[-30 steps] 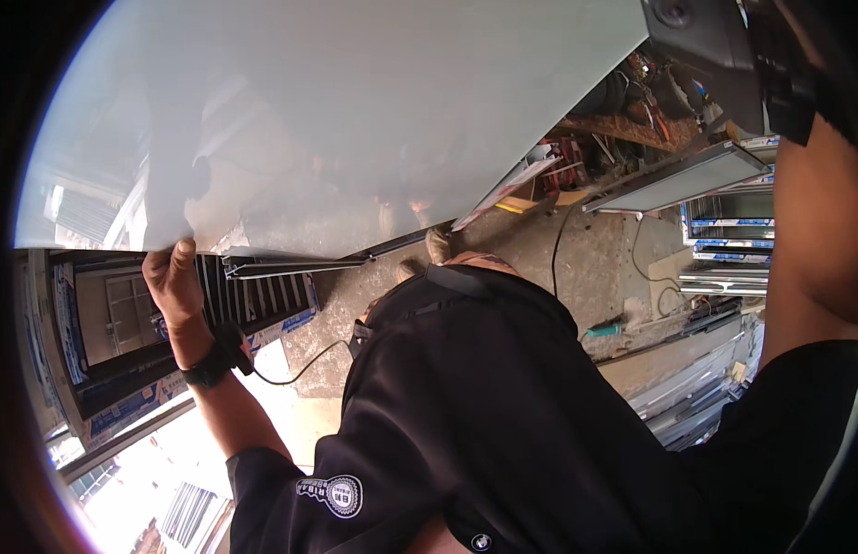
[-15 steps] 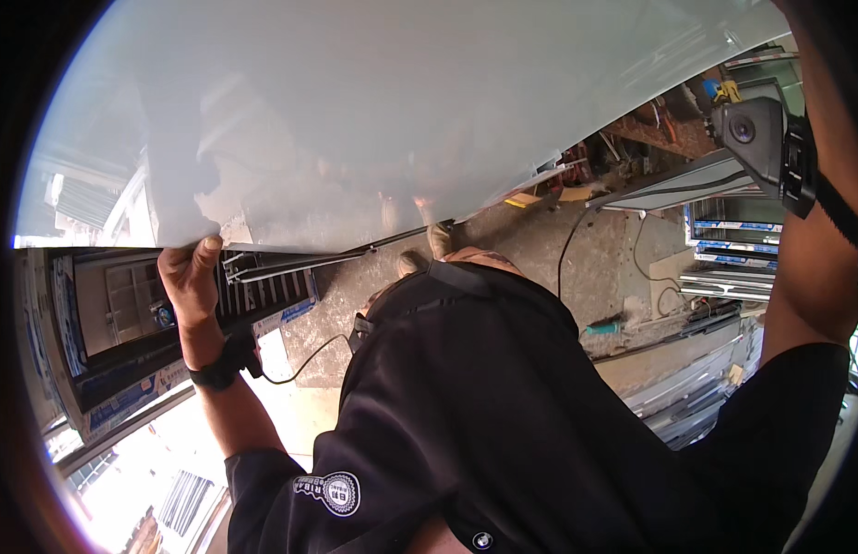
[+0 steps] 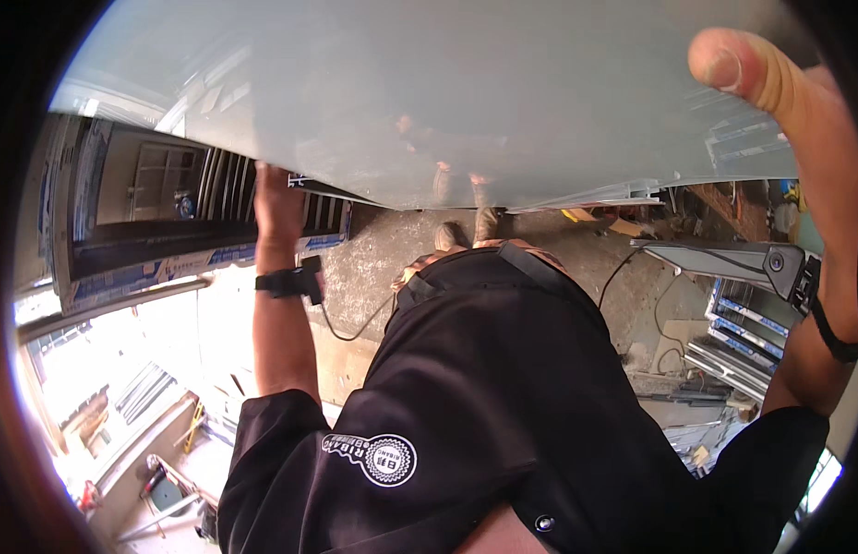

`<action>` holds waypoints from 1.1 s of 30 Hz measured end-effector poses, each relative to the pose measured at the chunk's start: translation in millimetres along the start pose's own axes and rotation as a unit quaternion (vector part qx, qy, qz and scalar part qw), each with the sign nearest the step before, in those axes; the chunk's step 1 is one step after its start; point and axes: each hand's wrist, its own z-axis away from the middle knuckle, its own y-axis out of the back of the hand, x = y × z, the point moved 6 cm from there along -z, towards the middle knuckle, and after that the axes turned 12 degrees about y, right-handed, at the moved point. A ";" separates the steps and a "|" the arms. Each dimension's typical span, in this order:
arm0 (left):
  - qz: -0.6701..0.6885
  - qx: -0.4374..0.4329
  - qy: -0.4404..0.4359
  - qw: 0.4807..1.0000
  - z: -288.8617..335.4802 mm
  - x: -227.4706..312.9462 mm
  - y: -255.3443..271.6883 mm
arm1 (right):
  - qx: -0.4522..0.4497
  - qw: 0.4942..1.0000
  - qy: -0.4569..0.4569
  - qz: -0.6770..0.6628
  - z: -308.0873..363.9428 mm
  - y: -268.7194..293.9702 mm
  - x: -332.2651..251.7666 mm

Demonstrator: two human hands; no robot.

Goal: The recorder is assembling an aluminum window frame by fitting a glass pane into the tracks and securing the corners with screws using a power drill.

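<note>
A large, glossy grey glass pane (image 3: 355,111) fills the top of the view and mirrors the legs and floor. My left hand (image 3: 277,208) is closed at its lower left edge, the fingertips hidden by the pane. At the upper right my right hand (image 3: 807,111) holds the pane's right side, its thumb lying across the front face; the other fingers are mostly out of sight. Both arms are raised, and each wrist wears a black strap with a device, the right one carrying a small camera (image 3: 777,262).
Dark window frames (image 3: 138,245) with blue-printed film stand at left. More film-edged frames (image 3: 747,319) are stacked at right beside metal profiles (image 3: 696,415). A thin cable (image 3: 664,323) runs over the concrete floor (image 3: 383,258). Cluttered shelving stands behind the pane's lower right edge.
The pane has swung from a slant to nearly level across the view, its left edge rising. My left hand has moved up and right; my right hand has come into view.
</note>
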 end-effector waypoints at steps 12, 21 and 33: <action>0.106 -0.028 0.063 0.992 -2.6 -51.8 -3.3 | -0.025 0.997 0.037 -0.058 -7.7 -23.8 -11.9; 0.077 -0.053 0.076 0.993 4.4 -43.5 -37.9 | -0.029 0.997 0.023 -0.071 1.2 -29.2 -5.2; 0.102 -0.057 0.058 0.991 -6.6 -46.9 -34.9 | -0.073 0.995 0.061 0.034 5.2 -56.4 -12.0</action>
